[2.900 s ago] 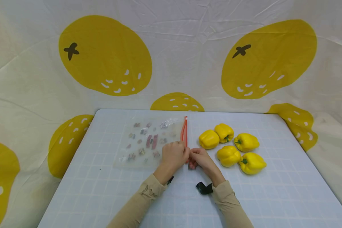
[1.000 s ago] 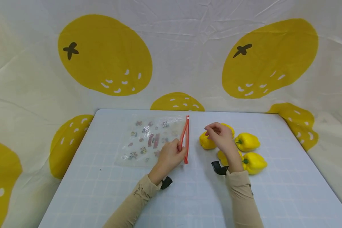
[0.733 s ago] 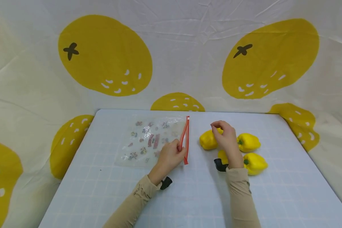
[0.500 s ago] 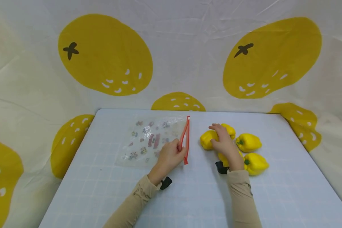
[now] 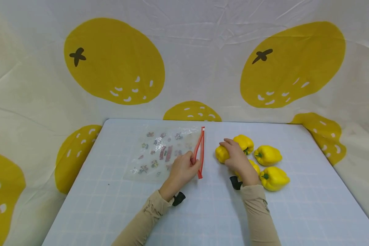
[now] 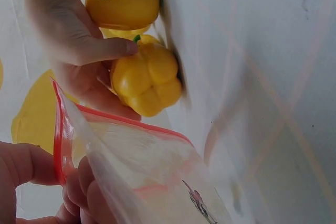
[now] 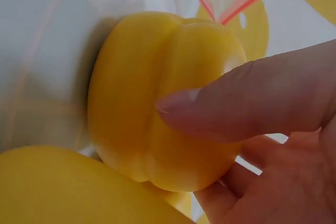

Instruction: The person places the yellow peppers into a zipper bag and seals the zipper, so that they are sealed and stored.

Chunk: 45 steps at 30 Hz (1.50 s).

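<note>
A clear zip bag [image 5: 152,145] with a red zip edge and small printed pictures lies flat on the table. My left hand [image 5: 182,167] pinches its near upper layer at the mouth. In the left wrist view the bag's mouth [image 6: 142,124] gapes open. Over the yellow bell peppers, my right hand [image 5: 238,160] holds the leftmost bell pepper [image 5: 221,154]. Its thumb [image 7: 205,111] presses one side of that pepper [image 7: 126,98] in the right wrist view, while the other fingers reach round behind. The pepper sits at the tabletop, its green stem [image 6: 137,39] facing away from the bag.
Several other yellow peppers stand close by: one behind [image 5: 244,142], one partly under the right wrist [image 5: 253,166], and two on the right, a far one [image 5: 268,155] and a near one [image 5: 275,178]. A patterned cloth [image 5: 200,68] hangs behind the table [image 5: 110,212].
My right hand has left the bag's edge, moved right over the peppers, and lowered onto the leftmost one. The bag's red mouth has parted, with my left hand still pinching it.
</note>
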Motion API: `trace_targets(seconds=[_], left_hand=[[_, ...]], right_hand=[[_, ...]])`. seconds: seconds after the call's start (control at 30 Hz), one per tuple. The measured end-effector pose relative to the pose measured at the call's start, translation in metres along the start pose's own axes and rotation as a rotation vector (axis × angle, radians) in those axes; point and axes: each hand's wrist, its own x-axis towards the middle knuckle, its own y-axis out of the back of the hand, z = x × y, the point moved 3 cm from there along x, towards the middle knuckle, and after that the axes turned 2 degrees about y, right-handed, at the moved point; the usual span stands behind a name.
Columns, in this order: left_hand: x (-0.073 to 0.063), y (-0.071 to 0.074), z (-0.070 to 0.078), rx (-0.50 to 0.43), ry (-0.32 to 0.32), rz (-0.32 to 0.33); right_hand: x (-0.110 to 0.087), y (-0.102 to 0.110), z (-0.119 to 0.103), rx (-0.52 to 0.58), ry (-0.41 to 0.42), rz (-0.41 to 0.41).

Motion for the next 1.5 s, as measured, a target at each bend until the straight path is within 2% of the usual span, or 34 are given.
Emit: trace_targets(seconds=[0.33,0.83,1.07,1.2,1.43,1.5], left_hand=[[0.0,-0.001,0.001,-0.013,0.022,-0.019],[-0.002,0.0,0.001,-0.027,0.03,-0.025],[-0.002,0.0,0.0,-0.017,0.028,-0.021],[-0.002,0.0,0.0,-0.015,0.024,-0.022],[-0.002,-0.002,-0.001,-0.039,0.103,-0.063],[-0.002,-0.002,-0.002,-0.033,0.09,-0.058]], right_hand=[[-0.001,0.0,-0.002,-0.087,0.008,0.033],[-0.002,0.001,-0.001,-0.079,-0.039,0.044],[-0.004,0.001,-0.001,0.004,-0.075,0.042],[-0.006,0.006,-0.003,0.056,-0.09,0.078],[-0.006,0.012,-0.004,0.096,-0.08,0.115],[-0.006,0.013,-0.003,0.11,-0.071,0.122]])
